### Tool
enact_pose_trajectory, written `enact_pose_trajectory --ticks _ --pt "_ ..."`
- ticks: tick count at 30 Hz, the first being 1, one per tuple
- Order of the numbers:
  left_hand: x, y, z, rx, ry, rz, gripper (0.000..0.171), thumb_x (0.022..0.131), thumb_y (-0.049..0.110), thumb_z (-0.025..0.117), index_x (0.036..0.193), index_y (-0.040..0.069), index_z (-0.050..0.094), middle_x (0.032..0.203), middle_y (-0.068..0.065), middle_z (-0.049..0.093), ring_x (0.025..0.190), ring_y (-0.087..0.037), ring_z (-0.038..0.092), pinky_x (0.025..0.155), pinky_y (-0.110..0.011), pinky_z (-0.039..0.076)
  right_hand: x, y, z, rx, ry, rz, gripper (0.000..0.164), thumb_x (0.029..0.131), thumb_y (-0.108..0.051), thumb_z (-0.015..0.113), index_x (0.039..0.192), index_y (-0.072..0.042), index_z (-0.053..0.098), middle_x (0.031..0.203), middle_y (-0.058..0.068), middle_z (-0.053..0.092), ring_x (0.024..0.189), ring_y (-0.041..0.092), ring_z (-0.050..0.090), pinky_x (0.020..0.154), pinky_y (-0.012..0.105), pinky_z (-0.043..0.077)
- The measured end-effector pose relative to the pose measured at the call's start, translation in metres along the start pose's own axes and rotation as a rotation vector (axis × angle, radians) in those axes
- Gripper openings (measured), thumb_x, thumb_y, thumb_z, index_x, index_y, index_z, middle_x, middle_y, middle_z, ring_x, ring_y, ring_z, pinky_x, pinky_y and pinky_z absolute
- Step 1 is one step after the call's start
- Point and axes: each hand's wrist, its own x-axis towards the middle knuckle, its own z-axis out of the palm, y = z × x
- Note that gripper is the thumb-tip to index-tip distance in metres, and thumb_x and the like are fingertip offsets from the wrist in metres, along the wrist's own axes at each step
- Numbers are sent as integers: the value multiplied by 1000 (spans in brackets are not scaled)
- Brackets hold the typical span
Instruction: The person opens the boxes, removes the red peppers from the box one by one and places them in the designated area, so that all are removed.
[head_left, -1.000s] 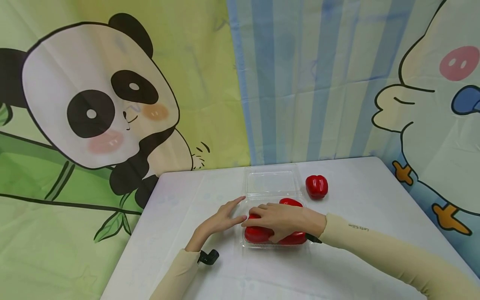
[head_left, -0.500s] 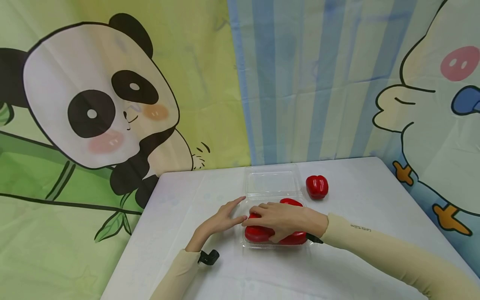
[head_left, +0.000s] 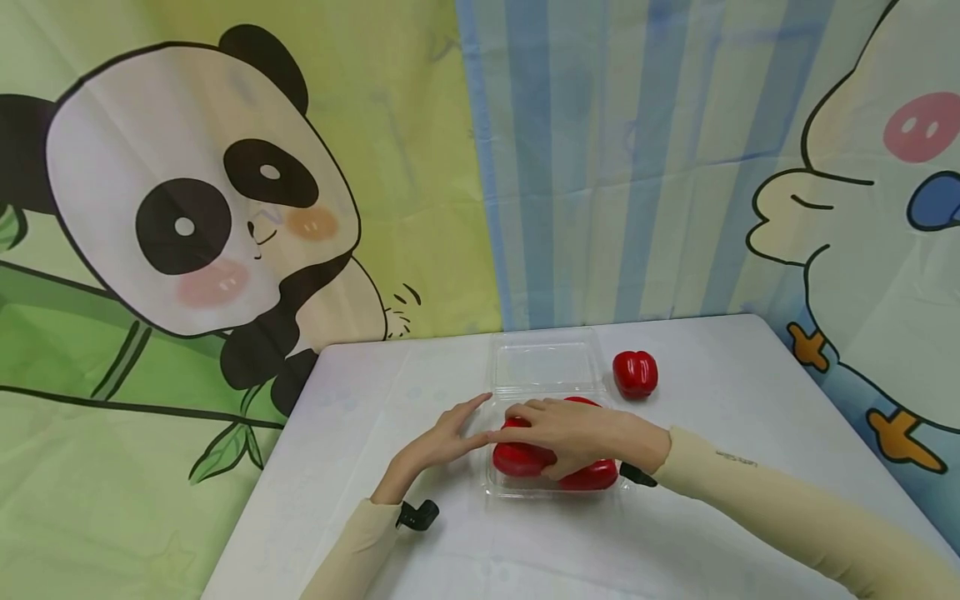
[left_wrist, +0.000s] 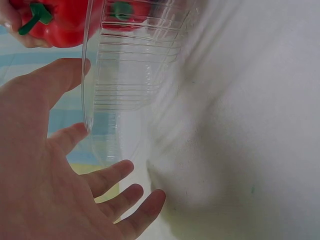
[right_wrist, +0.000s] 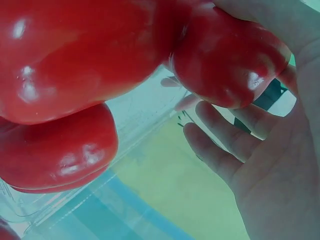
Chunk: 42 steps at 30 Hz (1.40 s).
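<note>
A red bell pepper point(head_left: 521, 458) is gripped by my right hand point(head_left: 573, 433) over the left part of a clear plastic clamshell box point(head_left: 517, 492). In the left wrist view this pepper point(left_wrist: 67, 25) shows its green stem, above the box's rim. Two more red peppers lie in the box, a front right pepper point(head_left: 592, 476) and a back pepper point(head_left: 583, 401) partly hidden by the right hand. The right wrist view has the thumb and fingers around the held pepper point(right_wrist: 225, 60). My left hand point(head_left: 442, 437) has its fingers spread, thumb and a fingertip right at the box's left rim.
The box's clear lid point(head_left: 543, 364) lies folded back behind it. One loose red bell pepper point(head_left: 635, 374) stands right of the lid on the white table point(head_left: 705, 400). A curtain with cartoon animals point(head_left: 570, 167) hangs behind the table.
My right hand has risen slightly and shifted a little right, lifting the left pepper with it. The left hand has stayed in place.
</note>
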Motion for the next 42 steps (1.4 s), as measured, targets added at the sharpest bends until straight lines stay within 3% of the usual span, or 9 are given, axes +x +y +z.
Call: enact_pose_trajectory --ticks 12,22,34,42 --pt "0 1 1 -6 9 -1 75 95 54 59 159 29 28 162 -8 35 149 -39 30 113 -69 30 -11 9 -11 50 38 49 91 77 -41 85 153 -40 35 147 -2 46 129 20 50 96 42 57" --pt "1 2 0 -21 4 -18 76 95 55 60 159 29 29 163 -9 34 150 -38 29 114 -69 29 -32 26 -24 97 111 151 94 74 -33 89 152 -35 37 146 3 49 130 25 51 91 45 59" --pt "0 2 0 -2 4 -2 77 95 54 60 160 27 28 163 -10 33 151 -37 28 118 -65 25 -65 53 -24 116 253 224 86 77 -28 87 151 -29 42 141 7 52 121 25 57 83 41 61" --pt "1 3 -1 -3 -6 -5 77 96 54 60 160 26 27 164 -10 32 151 -38 27 118 -65 26 -87 72 -12 123 324 271 86 75 -25 88 149 -24 45 136 8 54 117 25 58 83 39 61"
